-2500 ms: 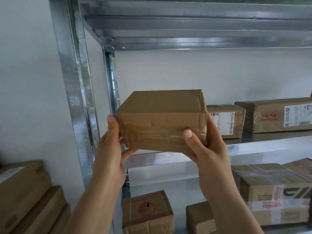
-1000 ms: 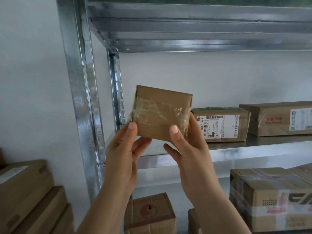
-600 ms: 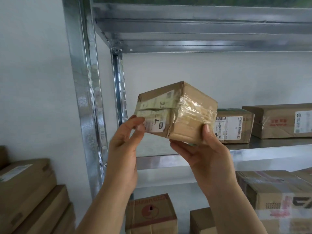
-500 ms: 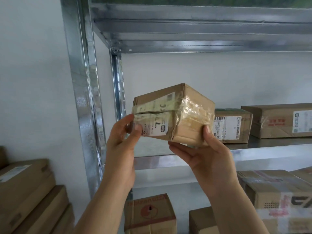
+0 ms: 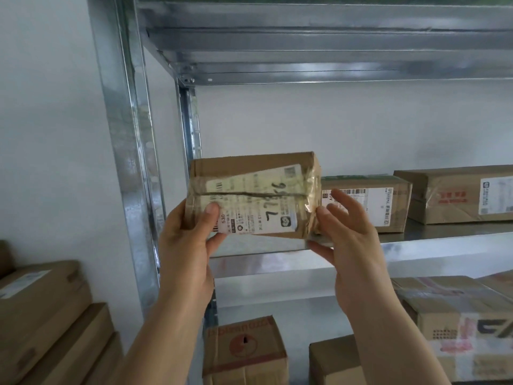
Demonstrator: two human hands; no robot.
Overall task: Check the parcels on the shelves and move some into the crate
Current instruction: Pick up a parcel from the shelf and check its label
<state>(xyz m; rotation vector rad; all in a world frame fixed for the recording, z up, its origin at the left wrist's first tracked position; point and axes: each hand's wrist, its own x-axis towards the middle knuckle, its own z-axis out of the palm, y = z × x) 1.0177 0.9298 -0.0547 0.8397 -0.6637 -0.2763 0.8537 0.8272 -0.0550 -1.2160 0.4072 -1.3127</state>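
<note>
I hold the parcel up in front of the shelf, just above its front edge and near its left end, apart from the steel. Its white label faces me, creased across the middle under shiny tape, with handwritten figures on it. My left hand grips the parcel's left end, thumb pressed on the label's lower corner and the fingers hidden behind the box. My right hand is spread, fingers straight: the index tip touches the parcel's right end and the thumb lies under its bottom corner, while the other fingers stand clear of it.

On the shelf, behind my right hand, sits a labelled box, and further right along the shelf a long box. Below the shelf stand a red-printed box, a plain box and a taped box. Left of the shelf, past its post, brown boxes are stacked against the wall
</note>
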